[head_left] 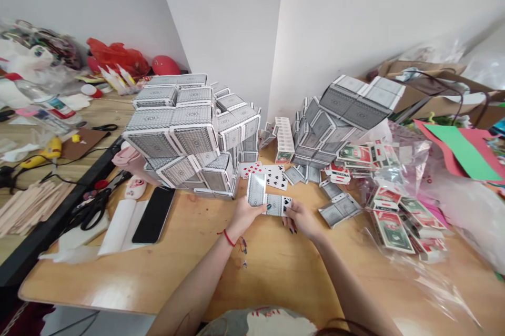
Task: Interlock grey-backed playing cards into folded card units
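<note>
My left hand [244, 215] is closed on a grey-backed playing card [256, 190] that stands up from its fingers. My right hand [300, 219] pinches a second card [277, 204], face partly showing spades, lying sideways and meeting the first card at an angle. Both hands hover over the wooden table [260, 267], just in front of loose face-up cards [268, 174]. A red string circles my left wrist.
A large block built of folded cards [185, 136] stands at the left, another card structure [339, 115] at the right. A black phone [154, 214], scissors [92, 207] and white paper lie left. Card boxes in plastic bags [398, 220] crowd the right side.
</note>
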`<state>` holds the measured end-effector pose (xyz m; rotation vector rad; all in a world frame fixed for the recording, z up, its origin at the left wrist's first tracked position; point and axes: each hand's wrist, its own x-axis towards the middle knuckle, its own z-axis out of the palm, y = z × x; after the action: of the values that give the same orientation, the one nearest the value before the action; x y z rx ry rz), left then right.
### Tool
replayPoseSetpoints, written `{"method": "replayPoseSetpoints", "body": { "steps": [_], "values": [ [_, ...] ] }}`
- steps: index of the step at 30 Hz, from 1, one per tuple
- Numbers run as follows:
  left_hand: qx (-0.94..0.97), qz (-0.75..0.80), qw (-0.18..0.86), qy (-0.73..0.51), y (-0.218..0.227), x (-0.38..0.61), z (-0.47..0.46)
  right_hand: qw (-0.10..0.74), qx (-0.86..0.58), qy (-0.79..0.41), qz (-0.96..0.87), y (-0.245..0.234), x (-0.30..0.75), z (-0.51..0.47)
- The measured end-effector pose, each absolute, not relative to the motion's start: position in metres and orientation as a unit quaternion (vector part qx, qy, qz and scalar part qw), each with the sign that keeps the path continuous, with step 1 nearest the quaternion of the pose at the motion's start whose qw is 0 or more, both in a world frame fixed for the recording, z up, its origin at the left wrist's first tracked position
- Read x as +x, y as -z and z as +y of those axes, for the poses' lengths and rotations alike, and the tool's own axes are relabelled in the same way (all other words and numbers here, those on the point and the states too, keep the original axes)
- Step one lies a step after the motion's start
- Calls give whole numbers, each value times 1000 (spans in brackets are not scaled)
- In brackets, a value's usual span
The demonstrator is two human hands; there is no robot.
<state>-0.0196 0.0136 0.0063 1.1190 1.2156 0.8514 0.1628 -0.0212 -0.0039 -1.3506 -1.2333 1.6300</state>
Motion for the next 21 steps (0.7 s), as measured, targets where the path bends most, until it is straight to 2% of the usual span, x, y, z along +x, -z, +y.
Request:
{"method": "replayPoseSetpoints", "body": {
  "steps": [15,21],
  "values": [
    [524,511,581,-356,-8,-20,13,281,-529,-565,-567,-12,162,-18],
    [522,531,569,-348,-9,-18,13,280,-503,-627,-526,-15,163,-19]
  ]
}}
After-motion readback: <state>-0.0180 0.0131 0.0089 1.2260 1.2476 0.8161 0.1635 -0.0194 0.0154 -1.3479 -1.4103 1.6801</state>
